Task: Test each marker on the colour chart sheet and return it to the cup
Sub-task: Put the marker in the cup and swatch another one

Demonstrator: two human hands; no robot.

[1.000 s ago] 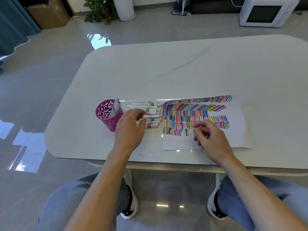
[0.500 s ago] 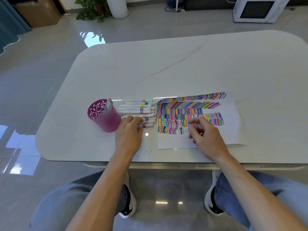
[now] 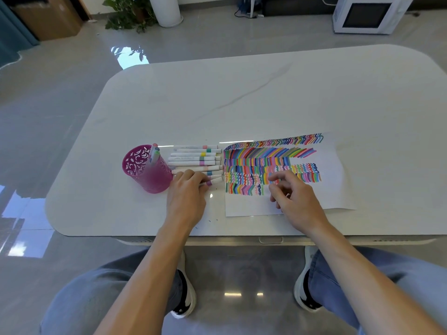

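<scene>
A pink cut-out cup (image 3: 145,170) stands on the white table (image 3: 242,97) with two markers (image 3: 153,153) upright in it. Several white markers (image 3: 196,158) lie in a row just right of the cup. My left hand (image 3: 187,197) lies over the nearest ones, its fingers curled round a purple-banded marker (image 3: 212,182). To the right is the colour chart sheet (image 3: 278,165), covered in rows of coloured strokes. My right hand (image 3: 294,199) rests on the sheet's lower part with loosely curled fingers that hold nothing.
The table's near edge runs just below both wrists. On the floor beyond the table are a white microwave (image 3: 367,14), a potted plant (image 3: 128,13) and a cardboard box (image 3: 46,19). My knees and shoes show under the table.
My left hand has slid down the marker row to the nearest markers and closed its fingers on the purple-banded one. My right hand has stayed on the sheet.
</scene>
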